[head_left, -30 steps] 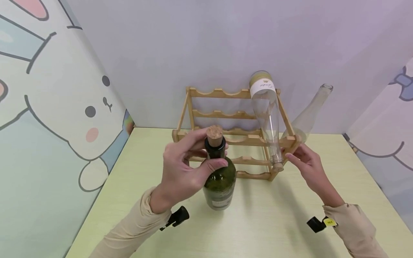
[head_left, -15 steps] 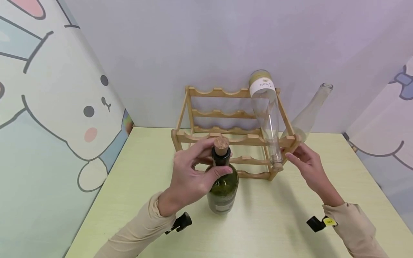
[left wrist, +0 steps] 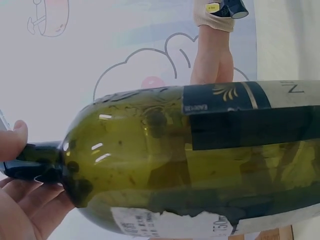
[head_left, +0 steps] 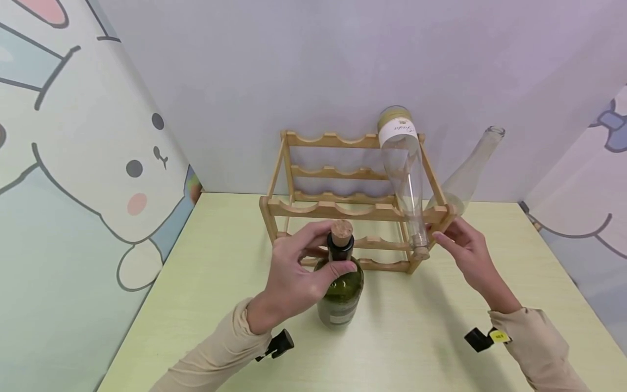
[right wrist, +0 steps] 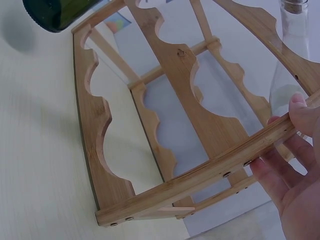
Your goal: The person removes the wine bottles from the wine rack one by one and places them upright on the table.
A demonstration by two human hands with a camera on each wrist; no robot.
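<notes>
My left hand [head_left: 296, 275] grips the neck of a green glass wine bottle [head_left: 340, 305] with a cork [head_left: 342, 232] in its mouth. The bottle stands nearly upright in front of a wooden wine rack [head_left: 328, 209]. In the left wrist view its dark label and a torn white label [left wrist: 172, 222] show. In the right wrist view the green bottle's base [right wrist: 55, 15] appears at top left, near the rack. My right hand [head_left: 465, 250] holds the rack's right front post, thumb in front. On the rack's top right slot lies a clear corked bottle [head_left: 404, 163], neck toward me.
A clear uncorked bottle [head_left: 472, 171] stands behind the rack's right side, partly hidden by it. The rack is on a pale wooden table [head_left: 220, 256] with a plain wall behind. Cartoon-printed walls [head_left: 88, 163] flank both sides.
The left hand and the green bottle have shifted right and down in the head view, slowing over the last half second. The right hand and the rack stay where they were.
</notes>
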